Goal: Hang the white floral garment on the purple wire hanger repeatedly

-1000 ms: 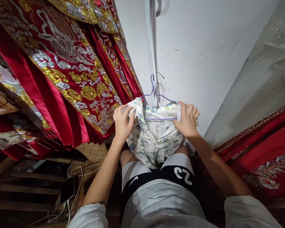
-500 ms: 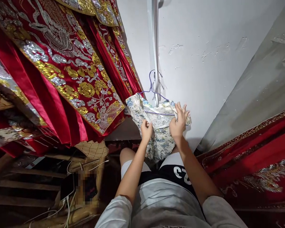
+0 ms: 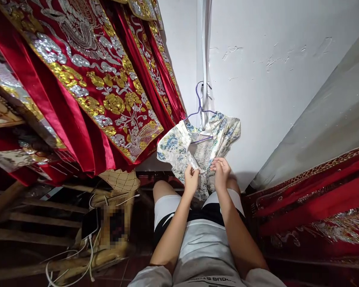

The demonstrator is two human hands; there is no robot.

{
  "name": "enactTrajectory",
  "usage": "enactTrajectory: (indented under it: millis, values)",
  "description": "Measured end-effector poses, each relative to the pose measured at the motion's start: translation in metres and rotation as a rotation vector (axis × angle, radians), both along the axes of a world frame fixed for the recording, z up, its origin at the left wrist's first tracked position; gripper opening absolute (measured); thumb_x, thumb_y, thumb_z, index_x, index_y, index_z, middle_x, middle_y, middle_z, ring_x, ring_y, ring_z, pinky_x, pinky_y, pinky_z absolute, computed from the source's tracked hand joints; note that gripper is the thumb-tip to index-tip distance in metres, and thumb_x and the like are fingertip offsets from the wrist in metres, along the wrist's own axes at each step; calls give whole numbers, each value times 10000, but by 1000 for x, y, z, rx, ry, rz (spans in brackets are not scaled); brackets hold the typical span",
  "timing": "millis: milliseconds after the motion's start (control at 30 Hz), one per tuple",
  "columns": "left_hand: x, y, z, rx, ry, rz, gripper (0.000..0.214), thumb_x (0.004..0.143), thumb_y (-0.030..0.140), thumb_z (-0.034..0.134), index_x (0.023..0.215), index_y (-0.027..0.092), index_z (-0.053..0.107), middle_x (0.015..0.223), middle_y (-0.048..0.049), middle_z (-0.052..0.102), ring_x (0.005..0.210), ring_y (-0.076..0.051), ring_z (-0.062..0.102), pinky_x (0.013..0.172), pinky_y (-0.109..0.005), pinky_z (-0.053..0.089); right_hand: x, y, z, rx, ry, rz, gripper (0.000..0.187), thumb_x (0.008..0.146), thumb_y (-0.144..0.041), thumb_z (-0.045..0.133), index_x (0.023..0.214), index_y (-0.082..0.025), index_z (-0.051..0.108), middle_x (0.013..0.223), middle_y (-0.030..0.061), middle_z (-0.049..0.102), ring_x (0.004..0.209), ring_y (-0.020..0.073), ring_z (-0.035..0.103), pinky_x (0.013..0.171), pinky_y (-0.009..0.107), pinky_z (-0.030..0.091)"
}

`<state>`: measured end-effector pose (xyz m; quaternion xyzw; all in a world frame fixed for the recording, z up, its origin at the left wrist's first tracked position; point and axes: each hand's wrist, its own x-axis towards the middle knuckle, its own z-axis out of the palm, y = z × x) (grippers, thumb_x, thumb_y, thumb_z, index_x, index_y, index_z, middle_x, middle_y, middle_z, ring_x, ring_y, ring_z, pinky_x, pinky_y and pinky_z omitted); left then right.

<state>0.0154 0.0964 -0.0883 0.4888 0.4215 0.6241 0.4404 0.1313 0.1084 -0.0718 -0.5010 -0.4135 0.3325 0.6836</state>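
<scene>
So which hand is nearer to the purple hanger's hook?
Left, though only slightly. The left hand pinches the floral garment just below and left of the hanger; the right hand grips the fabric lower right.

- The left hand point(image 3: 191, 178) was raised in front of the body, its forearm bare and stretched forward, fingers curled shut in a pinch.
- The right hand point(image 3: 220, 172) was level with it and close beside, fingertips pinched together, wrist slightly bent.
- Both elbows were bent and both sleeves short and white.
</scene>
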Motion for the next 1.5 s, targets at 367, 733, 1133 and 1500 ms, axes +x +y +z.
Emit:
enactTrajectory:
  millis: [367, 733, 1133, 1500]
  values:
    - [4, -4, -25, 31, -96, 138, 31, 838, 242, 526, 835, 218, 506, 796, -14, 560, 726, -166, 550, 726, -296, 472, 8, 0, -36, -423, -270, 524, 591, 770, -736, 613, 538, -196, 551, 491, 18, 536, 483, 147, 487, 491, 277, 373]
    - [19, -15, -47, 81, 180, 68, 98, 894, 237, 592, 842, 222, 510, 751, 5, 589, 725, -174, 568, 751, -297, 439, 14, -14, -20, -335, -200, 594, 561, 723, -733, 657, 587, -200, 546, 528, -30, 485, 513, 119, 415, 523, 273, 330]
    - [12, -9, -46, 182, 476, 14, 106, 963, 274, 499, 876, 218, 520, 766, -8, 531, 736, -189, 522, 722, -294, 376, 21, 28, 110, -83, 1, 484, 359, 712, -499, 785, 671, -173, 640, 535, -18, 554, 461, 83, 411, 429, 227, 276]
    - [-27, -1, -43, 69, 768, -187, 45, 891, 192, 488, 865, 222, 467, 676, 39, 478, 614, -163, 458, 627, -264, 319, -9, 26, 151, -63, 177, 477, 250, 793, -301, 754, 625, -161, 635, 500, -29, 531, 425, 49, 409, 397, 175, 266]
